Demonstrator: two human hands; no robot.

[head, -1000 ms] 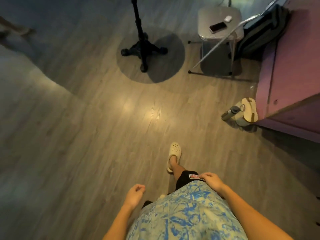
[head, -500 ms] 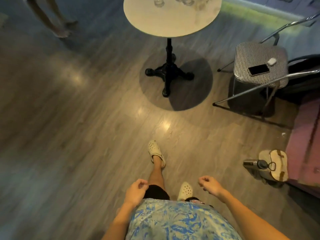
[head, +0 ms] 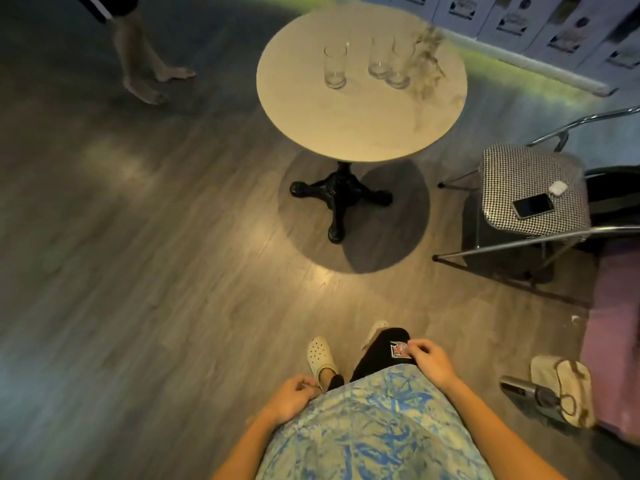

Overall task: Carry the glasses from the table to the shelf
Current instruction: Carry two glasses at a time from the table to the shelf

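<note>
The person is standing mid-stride a few steps short of the round, pale stone-topped table (head: 360, 133), and both hands are hanging idle at the hem of the blue patterned shirt. The left hand (head: 291, 398) and the right hand (head: 431, 362) are loosely curled and holding nothing.

All of the work is waiting on the far half of that top. One tall clear drinking glass (head: 335, 65) is standing alone. Two more tall clear glasses (head: 380, 57) (head: 401, 64) are standing so close that I cannot tell whether they are touching. Just beside them something blurred is leaning in, perhaps a vase of dried stems (head: 427, 60).

That crowding is worrying me: a hand reaching for the pair is likely to knock one glass into the other, or catch the stems. The table is balancing on a single black iron pedestal (head: 341, 195), so a bumped edge could rock everything. The metal-framed chair with the checked seat (head: 526, 174) is narrowing the approach on the right, and another person's bare legs (head: 145, 64) are hovering near the far left side. No shelf is showing.
</note>
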